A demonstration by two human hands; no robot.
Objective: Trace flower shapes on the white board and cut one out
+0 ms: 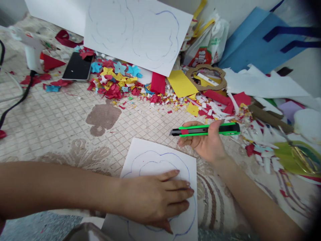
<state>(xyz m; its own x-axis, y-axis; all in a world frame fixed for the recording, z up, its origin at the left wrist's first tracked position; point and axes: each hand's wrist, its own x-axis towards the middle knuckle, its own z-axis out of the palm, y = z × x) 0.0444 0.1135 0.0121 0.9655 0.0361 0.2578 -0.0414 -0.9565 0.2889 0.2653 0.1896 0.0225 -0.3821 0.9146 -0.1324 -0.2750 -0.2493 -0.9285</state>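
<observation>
My left hand (155, 197) lies flat with its fingers stretched out on a white sheet (130, 152). Blue curved outlines, like one flower shape inside another, are drawn on that sheet, and my hand covers part of them. To the right and above it, my right hand (207, 142) holds a green and black utility knife (208, 130) in its turned-up palm, the thumb pressed over the body. The blade points left, over the tablecloth and apart from the sheet.
White boards (140, 36) with outlines stand behind paper scraps and paper flowers (112, 77). A phone (77, 67) and a white glue gun (32, 53) are at left. At right are a cardboard ring (192, 75), scissors (299, 154) and a blue bag (260, 40).
</observation>
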